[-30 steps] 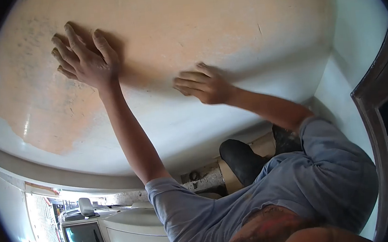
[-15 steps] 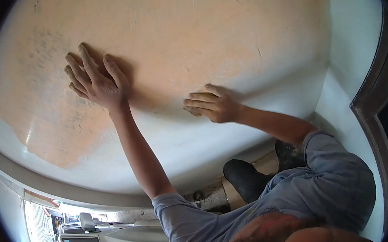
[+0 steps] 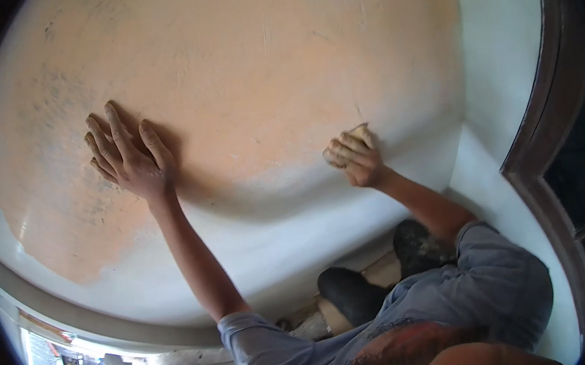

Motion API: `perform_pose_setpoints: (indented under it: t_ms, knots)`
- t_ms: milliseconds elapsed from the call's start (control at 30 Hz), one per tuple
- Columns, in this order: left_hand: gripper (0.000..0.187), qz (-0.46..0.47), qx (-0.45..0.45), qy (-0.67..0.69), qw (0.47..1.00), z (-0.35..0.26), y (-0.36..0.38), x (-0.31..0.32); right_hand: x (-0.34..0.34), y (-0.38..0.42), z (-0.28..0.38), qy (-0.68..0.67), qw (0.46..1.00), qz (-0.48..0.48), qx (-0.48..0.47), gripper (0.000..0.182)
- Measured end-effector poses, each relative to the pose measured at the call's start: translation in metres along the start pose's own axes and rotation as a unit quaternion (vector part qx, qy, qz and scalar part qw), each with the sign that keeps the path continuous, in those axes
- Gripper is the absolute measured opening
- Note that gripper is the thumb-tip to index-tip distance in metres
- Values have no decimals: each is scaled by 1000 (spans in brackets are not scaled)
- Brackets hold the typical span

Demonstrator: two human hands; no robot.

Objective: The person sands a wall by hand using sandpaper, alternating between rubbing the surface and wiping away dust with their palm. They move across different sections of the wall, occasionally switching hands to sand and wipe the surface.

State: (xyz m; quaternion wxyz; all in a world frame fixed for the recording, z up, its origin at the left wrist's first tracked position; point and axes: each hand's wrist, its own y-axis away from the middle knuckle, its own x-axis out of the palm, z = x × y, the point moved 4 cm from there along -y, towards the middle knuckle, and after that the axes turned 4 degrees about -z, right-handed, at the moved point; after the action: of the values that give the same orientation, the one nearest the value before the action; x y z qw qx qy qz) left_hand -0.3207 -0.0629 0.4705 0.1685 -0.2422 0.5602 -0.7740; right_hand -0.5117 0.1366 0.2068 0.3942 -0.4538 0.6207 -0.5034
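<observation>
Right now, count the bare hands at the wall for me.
2. The left hand lies splayed on the peach-coloured patch; the right hand, near that patch's lower edge, grips a tan pad. Neither hand is hidden.

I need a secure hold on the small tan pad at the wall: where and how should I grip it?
Best pinch the pad by its opposite edges, coming from the room side, palm toward the wall. It looks thin and its back faces the wall, while edges peek out around the right hand, so thumb against fingers should fit.
</observation>
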Motion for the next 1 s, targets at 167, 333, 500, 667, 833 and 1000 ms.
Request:
perform_pose_setpoints:
  t_ms: [167, 333, 500, 667, 833, 1000]
  knots:
    - [53, 1, 7, -5, 1000, -4, -3, -1, -12, -134, -69, 104, 992, -12, -72, 30]
    - [53, -6, 2, 1, 1000, -3, -2, -1, -22, -209, -122, -18, 989, -33, 140, 33]
    - [55, -7, -11, -6, 1000, -4, -1, -3, -21, 10, -87, 43, 994, -55, 78, 26]
    - [56, -7, 5, -4, 1000, -4, -3, -1, -43, -63, -134, 48, 999, -17, -20, 30]
    - [56, 10, -6, -15, 1000, -6, -3, -2, -62, -223, -182, 74, 991, -96, 53, 36]
    - [56, -1, -37, -20, 999, -4, 0, 1, -53, -58, -159, 83, 990, -81, 83, 29]
